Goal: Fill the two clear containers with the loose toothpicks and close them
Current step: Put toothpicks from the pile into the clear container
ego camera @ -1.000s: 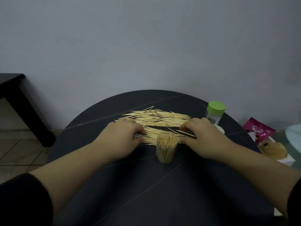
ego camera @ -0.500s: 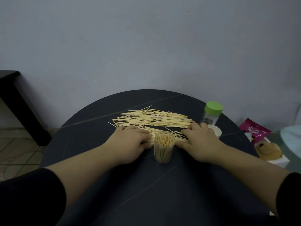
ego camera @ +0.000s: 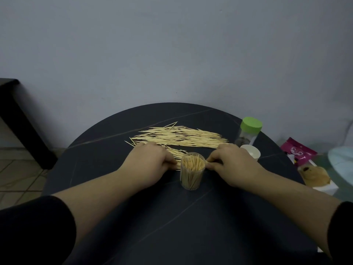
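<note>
I have my left hand (ego camera: pixel 150 161) and right hand (ego camera: pixel 230 162) curled tight on a toothpick bundle (ego camera: pixel 176 157), the full jar (ego camera: pixel 192 175) between them.

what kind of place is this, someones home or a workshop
Most likely a room in a home: a small round dark table strewn with loose toothpicks against a plain grey wall, tiled floor at left, a pink packet at right.
</note>
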